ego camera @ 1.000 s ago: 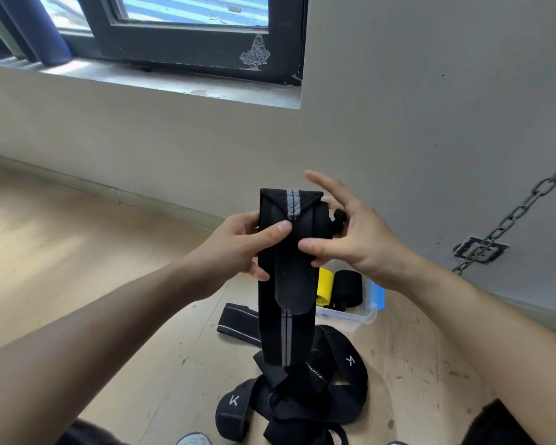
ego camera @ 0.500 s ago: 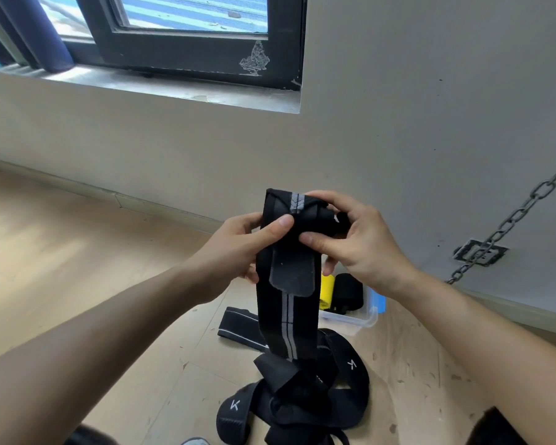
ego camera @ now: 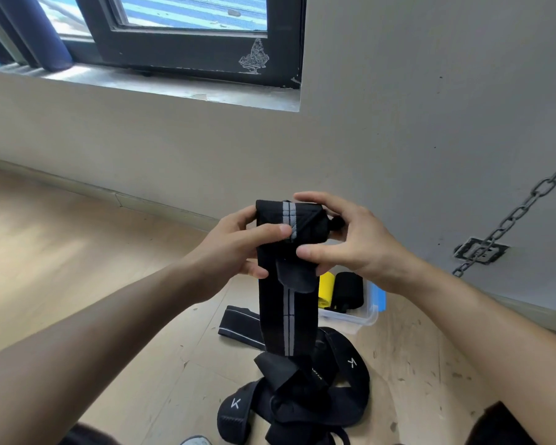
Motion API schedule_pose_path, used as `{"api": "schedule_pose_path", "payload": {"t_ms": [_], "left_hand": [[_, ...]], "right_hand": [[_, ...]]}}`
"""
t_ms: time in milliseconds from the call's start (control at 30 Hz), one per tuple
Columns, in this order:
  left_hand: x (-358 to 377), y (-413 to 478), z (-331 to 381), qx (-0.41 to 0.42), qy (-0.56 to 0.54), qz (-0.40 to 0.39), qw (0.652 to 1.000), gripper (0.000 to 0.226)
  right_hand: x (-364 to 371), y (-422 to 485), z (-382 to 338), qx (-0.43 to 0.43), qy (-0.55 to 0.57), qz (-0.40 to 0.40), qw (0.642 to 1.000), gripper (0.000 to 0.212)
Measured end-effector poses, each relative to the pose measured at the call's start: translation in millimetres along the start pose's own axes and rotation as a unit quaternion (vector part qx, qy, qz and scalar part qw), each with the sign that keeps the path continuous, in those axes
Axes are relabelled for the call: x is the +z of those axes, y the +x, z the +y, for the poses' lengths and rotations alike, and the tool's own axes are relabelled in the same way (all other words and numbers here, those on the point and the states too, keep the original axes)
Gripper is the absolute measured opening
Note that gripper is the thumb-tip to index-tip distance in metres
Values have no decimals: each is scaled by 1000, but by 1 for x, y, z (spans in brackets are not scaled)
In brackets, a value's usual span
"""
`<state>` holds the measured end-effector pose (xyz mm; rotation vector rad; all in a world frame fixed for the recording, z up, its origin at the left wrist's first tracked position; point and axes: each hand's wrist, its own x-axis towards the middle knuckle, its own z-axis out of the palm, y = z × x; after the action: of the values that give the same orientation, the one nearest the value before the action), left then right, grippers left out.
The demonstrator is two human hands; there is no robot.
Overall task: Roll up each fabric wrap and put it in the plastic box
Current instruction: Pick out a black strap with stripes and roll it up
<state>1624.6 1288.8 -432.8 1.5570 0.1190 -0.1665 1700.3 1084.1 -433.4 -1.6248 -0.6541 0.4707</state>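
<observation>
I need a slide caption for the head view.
Left hand and right hand grip a black grey-striped wrap; the plastic box holds a yellow roll and a black roll.

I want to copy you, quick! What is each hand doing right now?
Left hand: grips the black wrap near its rolled top.
Right hand: pinches the rolled top of the same wrap.

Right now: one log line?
step: rolling | left hand: grips wrap | right hand: grips wrap | wrap: tail hanging | plastic box: yellow roll, black roll

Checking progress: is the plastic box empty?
No, a yellow roll and a black roll already sit inside the box.
</observation>
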Motion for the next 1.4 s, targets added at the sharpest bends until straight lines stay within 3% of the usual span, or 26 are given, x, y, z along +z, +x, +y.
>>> {"api": "schedule_pose_path", "payload": {"t_ms": [167, 267, 433, 700, 833, 1033, 1233, 1400], "left_hand": [[0, 0, -2, 39, 9, -2, 999, 48], [2, -1, -4, 56, 30, 4, 998, 52], [2, 0, -3, 25, 21, -14, 999, 53], [3, -1, 2, -16, 3, -12, 1000, 46], [1, 0, -1, -14, -27, 1, 1000, 49], [-3, 1, -3, 19, -55, 3, 998, 57], [-3, 3, -4, 33, -45, 7, 998, 59], [-2, 0, -2, -41, -2, -44, 998, 46]], "right_hand": [[0, 3, -2, 80, 85, 2, 993, 52], [-1, 2, -2, 63, 96, 4, 993, 43], [-3, 3, 2, 20, 107, 21, 994, 48], [0, 1, 8, -36, 11, 37, 999, 51], [1, 3, 7, -5, -2, 22, 1000, 60], [-1, 3, 1, 86, 93, -15, 992, 48], [-2, 3, 5, 69, 125, -11, 990, 48], [-2, 2, 6, 42, 141, 6, 989, 42]]}}
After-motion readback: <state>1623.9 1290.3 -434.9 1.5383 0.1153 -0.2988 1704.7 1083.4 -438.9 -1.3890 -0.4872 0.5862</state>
